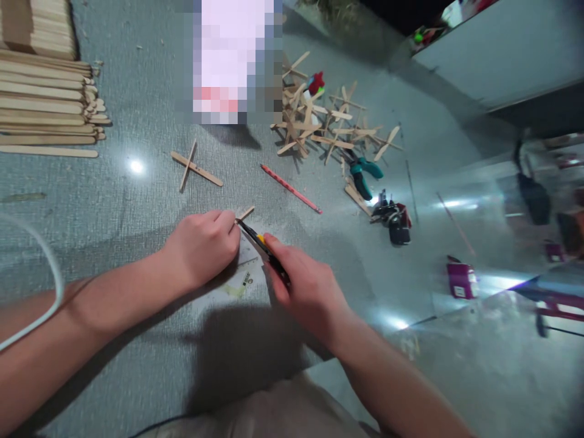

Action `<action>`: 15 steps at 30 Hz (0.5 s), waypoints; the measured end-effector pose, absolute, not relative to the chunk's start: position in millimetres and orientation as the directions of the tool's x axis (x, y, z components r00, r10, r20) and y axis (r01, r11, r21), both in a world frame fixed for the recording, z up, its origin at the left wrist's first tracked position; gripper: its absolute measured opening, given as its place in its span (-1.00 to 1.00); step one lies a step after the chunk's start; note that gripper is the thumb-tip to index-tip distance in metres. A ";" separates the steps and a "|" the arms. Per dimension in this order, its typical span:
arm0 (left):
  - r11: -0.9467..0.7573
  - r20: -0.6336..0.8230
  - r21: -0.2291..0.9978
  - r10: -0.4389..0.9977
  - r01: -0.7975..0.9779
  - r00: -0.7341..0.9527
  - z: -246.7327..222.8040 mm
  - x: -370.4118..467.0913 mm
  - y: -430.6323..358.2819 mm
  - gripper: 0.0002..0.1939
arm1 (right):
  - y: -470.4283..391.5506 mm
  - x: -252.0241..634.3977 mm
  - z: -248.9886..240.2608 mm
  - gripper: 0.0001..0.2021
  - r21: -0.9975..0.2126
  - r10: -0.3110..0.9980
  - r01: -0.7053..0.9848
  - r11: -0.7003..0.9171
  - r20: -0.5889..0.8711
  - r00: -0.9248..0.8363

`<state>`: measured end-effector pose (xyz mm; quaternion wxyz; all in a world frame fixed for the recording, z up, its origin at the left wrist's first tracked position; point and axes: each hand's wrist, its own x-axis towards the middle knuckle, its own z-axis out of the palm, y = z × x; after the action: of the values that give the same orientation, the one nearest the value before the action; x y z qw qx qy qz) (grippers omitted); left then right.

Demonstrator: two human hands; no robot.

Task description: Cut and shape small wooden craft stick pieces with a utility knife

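My left hand (205,243) is closed on a small wooden craft stick (247,213), whose end pokes out past the fingers. In my right hand (303,283) is a black utility knife (260,241) with a yellow slider. The knife's tip meets the stick close to my left fingertips. Beneath both hands lies a pale sheet of paper (249,258) with printed marks. Just beyond my left hand, two craft sticks form a cross (194,167) on the table. A red pencil (292,188) lies to the right of that.
Several craft sticks (45,103) are stacked at the far left. A heap of crossed sticks (314,118) sits at the back, with teal-handled pliers (362,173) and a black object (396,222) to its right. A white cable (57,277) passes over my left forearm. A blurred-out patch covers something at the top.
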<state>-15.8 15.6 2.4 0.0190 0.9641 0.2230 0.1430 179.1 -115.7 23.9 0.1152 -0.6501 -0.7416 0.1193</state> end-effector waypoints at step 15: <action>-0.888 0.208 0.224 0.446 0.402 0.870 3.8 -16.5 19.0 -0.69 | -101.4 175.7 47.8 -0.55 -0.298 0.988 0.947 0.125 -0.051 -0.146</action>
<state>-16.5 19.0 3.8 0.0871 0.9631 0.2202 0.1281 175.7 -101.4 47.8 0.0795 -0.6486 -0.7456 0.1304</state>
